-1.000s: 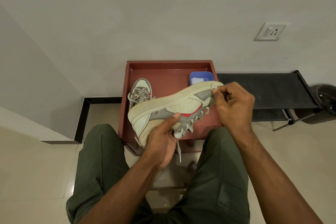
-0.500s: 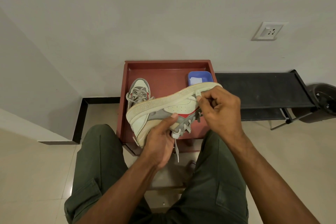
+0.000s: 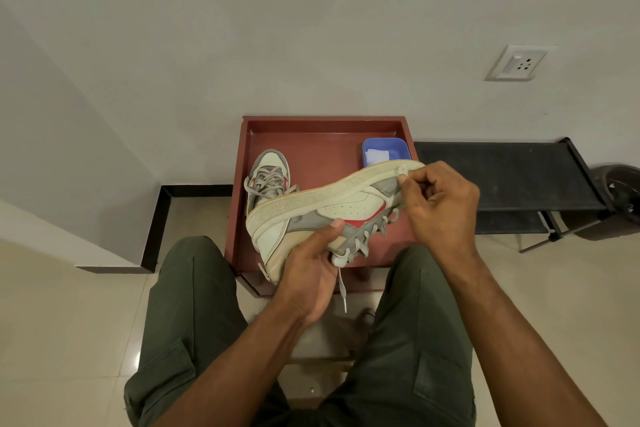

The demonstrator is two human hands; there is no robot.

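Left of centre, spare sneaker (image 3: 268,177) lies parked on red tray (image 3: 311,128). Mid-frame above the tray, held sneaker (image 3: 346,204) is tipped sideways, left hand (image 3: 311,274) fingers curled round its collar to steady it. Right of centre, right hand (image 3: 440,204) fingers pinch what looks like a lace end (image 3: 403,172) at the toe, likely to draw it through the eyelets

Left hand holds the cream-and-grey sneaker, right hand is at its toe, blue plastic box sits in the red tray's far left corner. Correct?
Wrong corner: in the head view the small blue plastic box sits in the red wooden tray's far right corner. The rest stands.
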